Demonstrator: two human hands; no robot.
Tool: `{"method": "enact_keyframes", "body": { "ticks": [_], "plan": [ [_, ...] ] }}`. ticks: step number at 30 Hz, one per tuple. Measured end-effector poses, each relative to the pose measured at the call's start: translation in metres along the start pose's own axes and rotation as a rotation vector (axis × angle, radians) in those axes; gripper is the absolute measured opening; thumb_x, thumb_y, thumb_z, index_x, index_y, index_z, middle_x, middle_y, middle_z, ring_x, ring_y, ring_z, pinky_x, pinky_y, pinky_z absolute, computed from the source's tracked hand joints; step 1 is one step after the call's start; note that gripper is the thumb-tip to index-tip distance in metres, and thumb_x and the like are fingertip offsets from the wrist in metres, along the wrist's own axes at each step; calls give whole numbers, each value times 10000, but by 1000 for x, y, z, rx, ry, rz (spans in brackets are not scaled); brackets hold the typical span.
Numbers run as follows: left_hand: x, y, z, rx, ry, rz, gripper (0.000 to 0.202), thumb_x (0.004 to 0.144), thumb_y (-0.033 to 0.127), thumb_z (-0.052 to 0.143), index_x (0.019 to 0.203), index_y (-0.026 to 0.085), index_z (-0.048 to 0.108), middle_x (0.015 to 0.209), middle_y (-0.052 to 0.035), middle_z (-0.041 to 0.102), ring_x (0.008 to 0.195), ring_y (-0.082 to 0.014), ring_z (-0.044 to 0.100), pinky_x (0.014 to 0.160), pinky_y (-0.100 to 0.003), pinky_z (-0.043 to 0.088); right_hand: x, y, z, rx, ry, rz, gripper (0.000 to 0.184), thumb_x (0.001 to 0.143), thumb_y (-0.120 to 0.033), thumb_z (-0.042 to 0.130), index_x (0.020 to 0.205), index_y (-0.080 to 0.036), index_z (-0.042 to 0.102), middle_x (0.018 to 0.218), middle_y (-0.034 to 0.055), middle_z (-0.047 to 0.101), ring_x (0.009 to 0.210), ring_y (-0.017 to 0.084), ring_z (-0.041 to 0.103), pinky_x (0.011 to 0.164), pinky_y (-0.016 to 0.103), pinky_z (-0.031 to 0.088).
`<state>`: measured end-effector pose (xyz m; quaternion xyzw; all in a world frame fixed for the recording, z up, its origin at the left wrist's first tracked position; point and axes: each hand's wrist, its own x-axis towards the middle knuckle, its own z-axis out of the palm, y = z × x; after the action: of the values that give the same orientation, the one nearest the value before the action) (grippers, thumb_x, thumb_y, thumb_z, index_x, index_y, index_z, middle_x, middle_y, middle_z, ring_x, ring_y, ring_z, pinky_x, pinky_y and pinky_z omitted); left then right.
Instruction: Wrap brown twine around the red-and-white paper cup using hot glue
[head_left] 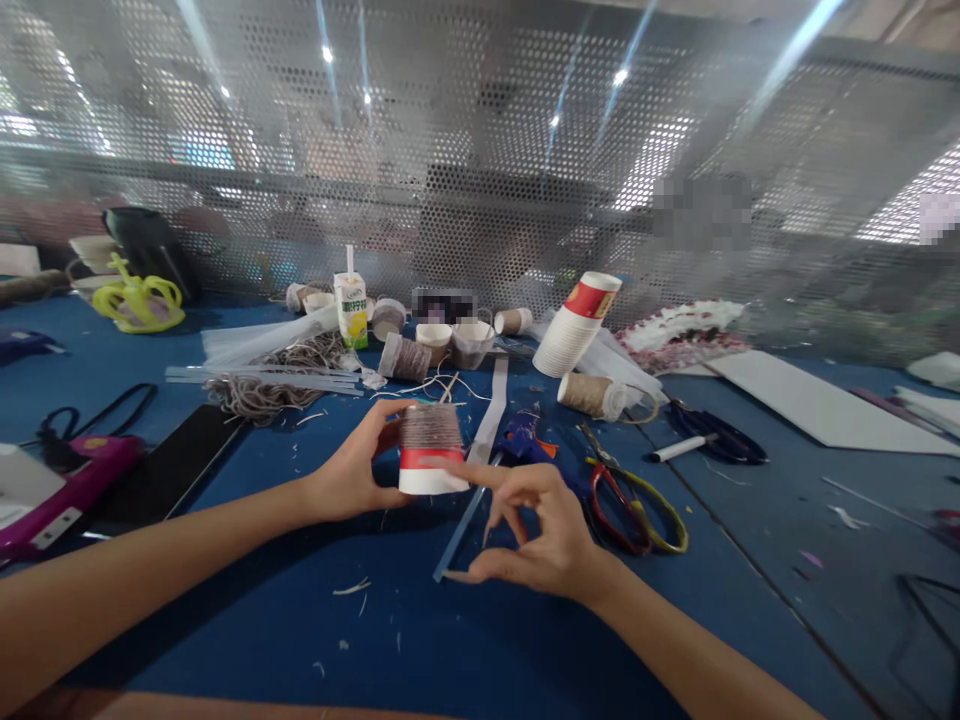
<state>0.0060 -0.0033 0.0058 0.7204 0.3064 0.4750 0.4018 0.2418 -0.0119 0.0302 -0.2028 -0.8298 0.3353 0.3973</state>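
Note:
My left hand [352,470] grips a paper cup [433,482] from its left side. Grey-brown yarn [431,428] is wound around the upper part of the cup; a red band and a white end show below it. My right hand [536,535] is open, its index finger stretched out against the cup's red band and its thumb apart lower down. Behind the right hand lie a blue glue gun [521,440], partly hidden, and a translucent glue stick [459,535]. Scissors [637,505] with red and yellow handles rest to the right of that hand.
Yarn-wrapped cups [405,357], a drink carton [352,310] and a leaning cup stack [574,325] stand toward the back. Loose grey yarn [262,395] and a black phone-like slab [172,465] lie left. A marker [682,447] and white board [825,400] lie right. Perforated metal panel [480,130] rises behind.

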Motion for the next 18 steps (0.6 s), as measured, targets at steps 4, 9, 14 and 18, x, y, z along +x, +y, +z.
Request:
{"method": "enact_keyframes", "body": {
  "ticks": [4, 9, 14, 18],
  "plan": [
    [0, -2, 0, -6, 18, 16, 747, 652, 116, 754, 1257, 242, 335, 1284, -143, 508, 1219, -307, 560, 1069, -553, 422, 2, -6, 3, 144, -30, 192, 382, 772, -404, 736, 878, -261, 398, 976, 51, 705, 376, 34, 346, 413, 235, 440],
    [0, -3, -2, 4, 21, 77, 728, 664, 120, 745, 1255, 255, 342, 1333, -140, 463, 1238, -304, 545, 1081, -545, 412, 8, -10, 3, 321, 111, 296, 388, 823, -512, 645, 842, -250, 360, 1023, 97, 713, 358, 29, 419, 362, 213, 433],
    [0, -5, -3, -18, 53, 80, 752, 661, 165, 771, 1259, 266, 326, 1344, -144, 463, 1242, -311, 543, 1062, -537, 434, 14, -6, -2, 339, 395, 365, 333, 884, -524, 549, 807, -237, 397, 722, 8, 700, 278, 25, 319, 313, 205, 434],
    [0, -6, -3, -15, 55, 97, 785, 649, 258, 823, 1247, 282, 315, 1381, -160, 431, 1279, -311, 508, 1078, -538, 417, 16, 4, -10, 211, 615, 342, 285, 893, -474, 550, 852, -243, 389, 795, -2, 681, 294, 23, 336, 291, 194, 399]
  ]
}}
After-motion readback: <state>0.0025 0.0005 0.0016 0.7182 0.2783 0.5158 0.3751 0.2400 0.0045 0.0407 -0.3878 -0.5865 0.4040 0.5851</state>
